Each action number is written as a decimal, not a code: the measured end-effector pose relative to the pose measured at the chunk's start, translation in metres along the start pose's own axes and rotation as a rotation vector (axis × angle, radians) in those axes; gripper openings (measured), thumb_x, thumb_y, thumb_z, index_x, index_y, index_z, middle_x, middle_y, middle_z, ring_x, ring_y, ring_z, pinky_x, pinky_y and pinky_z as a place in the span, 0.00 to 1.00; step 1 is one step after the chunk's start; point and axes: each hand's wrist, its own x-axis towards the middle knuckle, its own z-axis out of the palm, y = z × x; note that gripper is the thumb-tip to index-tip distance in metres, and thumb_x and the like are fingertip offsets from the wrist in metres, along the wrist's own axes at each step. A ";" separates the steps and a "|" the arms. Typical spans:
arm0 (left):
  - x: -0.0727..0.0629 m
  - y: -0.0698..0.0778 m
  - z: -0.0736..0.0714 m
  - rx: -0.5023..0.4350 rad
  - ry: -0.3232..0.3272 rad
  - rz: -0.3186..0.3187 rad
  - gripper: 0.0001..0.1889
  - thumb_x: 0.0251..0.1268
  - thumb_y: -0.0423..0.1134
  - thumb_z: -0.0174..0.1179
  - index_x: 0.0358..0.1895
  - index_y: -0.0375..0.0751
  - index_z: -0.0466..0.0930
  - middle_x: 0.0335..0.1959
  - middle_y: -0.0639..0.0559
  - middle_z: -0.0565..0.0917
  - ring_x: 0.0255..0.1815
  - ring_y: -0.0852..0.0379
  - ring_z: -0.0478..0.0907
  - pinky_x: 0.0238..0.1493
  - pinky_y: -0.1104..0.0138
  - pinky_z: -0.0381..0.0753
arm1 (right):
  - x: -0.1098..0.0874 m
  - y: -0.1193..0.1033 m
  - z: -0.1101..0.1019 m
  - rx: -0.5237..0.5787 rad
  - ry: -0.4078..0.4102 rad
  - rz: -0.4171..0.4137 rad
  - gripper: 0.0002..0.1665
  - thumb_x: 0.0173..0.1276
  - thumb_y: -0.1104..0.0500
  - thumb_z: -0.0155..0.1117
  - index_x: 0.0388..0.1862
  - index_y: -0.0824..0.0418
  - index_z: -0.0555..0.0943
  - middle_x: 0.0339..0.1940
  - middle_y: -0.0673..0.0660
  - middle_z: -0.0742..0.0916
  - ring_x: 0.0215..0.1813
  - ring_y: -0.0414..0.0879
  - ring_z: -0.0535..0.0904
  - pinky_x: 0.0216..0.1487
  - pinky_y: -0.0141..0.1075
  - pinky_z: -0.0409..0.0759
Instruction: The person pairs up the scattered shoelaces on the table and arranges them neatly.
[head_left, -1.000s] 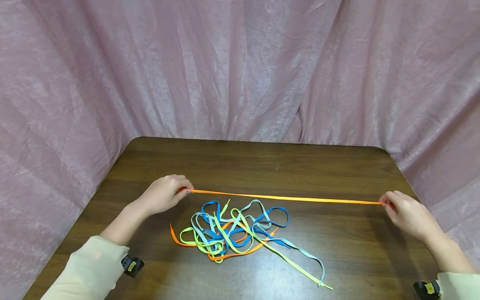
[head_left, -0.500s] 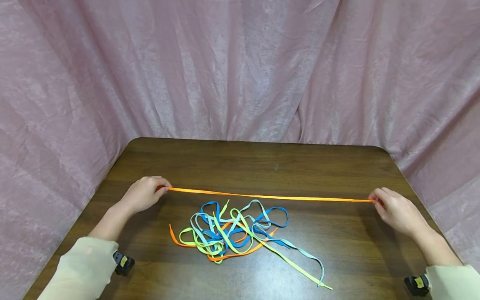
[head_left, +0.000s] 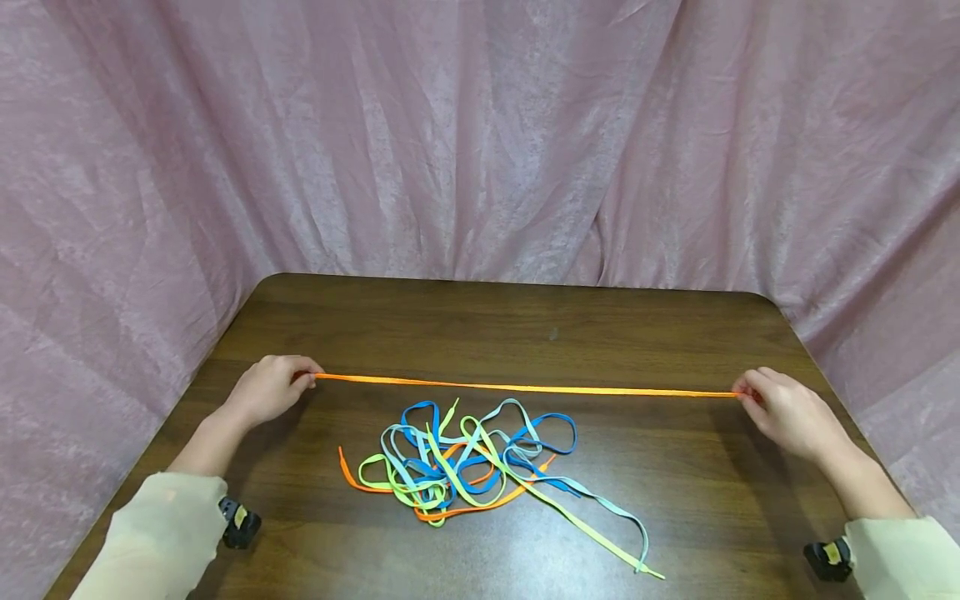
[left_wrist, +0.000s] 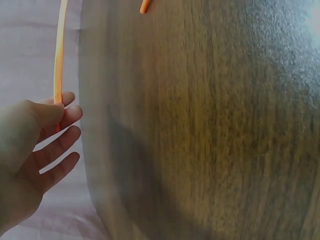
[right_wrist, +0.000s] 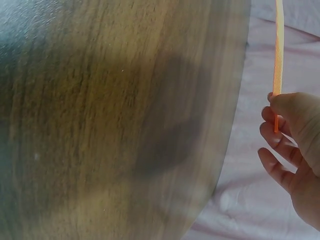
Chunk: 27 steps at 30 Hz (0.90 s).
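Flat woven orange lace [head_left: 525,387], fingers [left_wrist: 62,140] pinching both ends.

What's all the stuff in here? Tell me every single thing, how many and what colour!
Stretched shoelace: one, orange, held straight between the hands
Tangled shoelaces: at least four, orange, lime, blue and light blue, heaped on the table
Table: one, brown wood grain, under the heap
Curtain: count unclear, pink, behind and beside the table
Wrist cameras: two, black with yellow patches, one per wrist
Sleeves: two, pale green, on the forearms
Left hand: one, bare, pinching the stretched shoelace's left end
Right hand: one, bare, pinching its right end
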 end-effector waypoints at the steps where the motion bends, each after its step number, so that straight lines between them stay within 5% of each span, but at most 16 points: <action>1: 0.000 -0.001 0.000 -0.005 0.001 -0.007 0.06 0.61 0.34 0.57 0.38 0.43 0.83 0.26 0.54 0.83 0.19 0.60 0.67 0.22 0.66 0.64 | 0.001 0.000 0.000 0.004 -0.006 0.001 0.16 0.40 0.70 0.69 0.27 0.55 0.76 0.22 0.44 0.75 0.22 0.35 0.67 0.20 0.34 0.67; 8: 0.007 -0.007 0.006 0.011 0.029 -0.028 0.05 0.60 0.35 0.57 0.36 0.45 0.82 0.24 0.54 0.82 0.19 0.58 0.67 0.21 0.66 0.63 | 0.008 0.001 0.005 0.006 -0.038 0.006 0.11 0.47 0.70 0.67 0.27 0.57 0.77 0.22 0.44 0.76 0.24 0.36 0.69 0.22 0.36 0.69; 17: 0.023 -0.015 0.009 0.054 0.094 -0.074 0.03 0.58 0.36 0.58 0.35 0.46 0.80 0.23 0.53 0.79 0.20 0.55 0.70 0.18 0.63 0.64 | 0.023 0.005 0.012 0.012 -0.052 -0.011 0.13 0.44 0.71 0.67 0.27 0.58 0.77 0.22 0.46 0.76 0.24 0.38 0.69 0.24 0.36 0.69; 27: 0.046 -0.013 0.004 0.041 0.138 -0.137 0.04 0.58 0.38 0.58 0.33 0.45 0.81 0.26 0.50 0.82 0.23 0.51 0.76 0.19 0.60 0.68 | 0.045 0.016 0.017 0.001 -0.129 0.068 0.08 0.48 0.70 0.63 0.27 0.59 0.77 0.22 0.49 0.77 0.25 0.43 0.72 0.25 0.41 0.70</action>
